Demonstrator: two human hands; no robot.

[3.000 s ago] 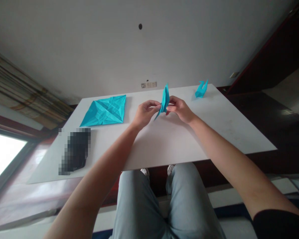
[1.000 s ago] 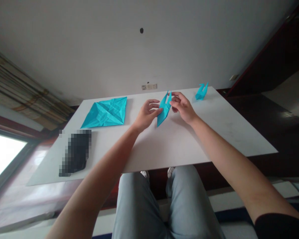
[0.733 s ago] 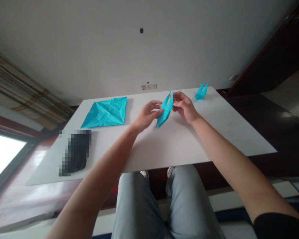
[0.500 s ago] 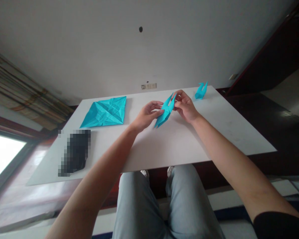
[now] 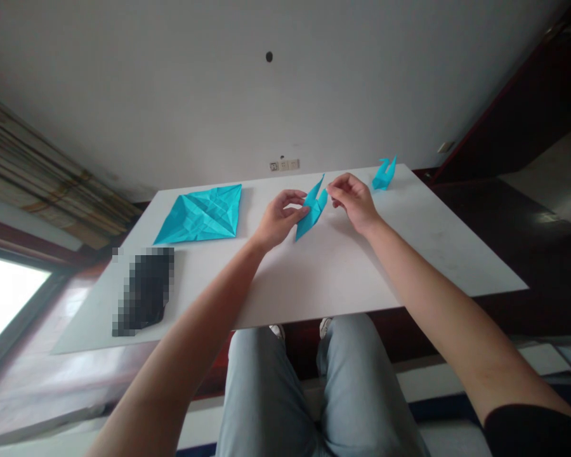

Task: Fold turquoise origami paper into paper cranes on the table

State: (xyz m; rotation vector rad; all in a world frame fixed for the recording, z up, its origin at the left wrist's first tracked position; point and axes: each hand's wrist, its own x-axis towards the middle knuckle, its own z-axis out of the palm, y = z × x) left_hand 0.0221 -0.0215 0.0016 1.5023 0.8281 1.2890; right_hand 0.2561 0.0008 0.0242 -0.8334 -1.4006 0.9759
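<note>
A turquoise origami crane (image 5: pixel 310 217), made of folded paper with two pointed tips rising from it, is held above the white table (image 5: pixel 314 279). My left hand (image 5: pixel 285 216) pinches its left side between thumb and fingers. At the right tip, the thumb and forefinger of my right hand (image 5: pixel 354 200) are closed on the paper's end, which they partly cover. Farther back on the right stands a second turquoise origami crane (image 5: pixel 384 176), its neck tip bent over. To the left lies a creased turquoise paper sheet (image 5: pixel 202 214), spread out.
A dark, pixelated object (image 5: pixel 145 292) lies near the table's left front. Behind the table is a pale wall with a socket strip (image 5: pixel 284 165). A patterned curtain (image 5: pixel 38 171) hangs at the left. My knees are under the table's front edge.
My right fingers have shifted onto the end of the right tip, and that tip now looks shorter. The two tips stand farther apart. My left hand keeps its pinch.
</note>
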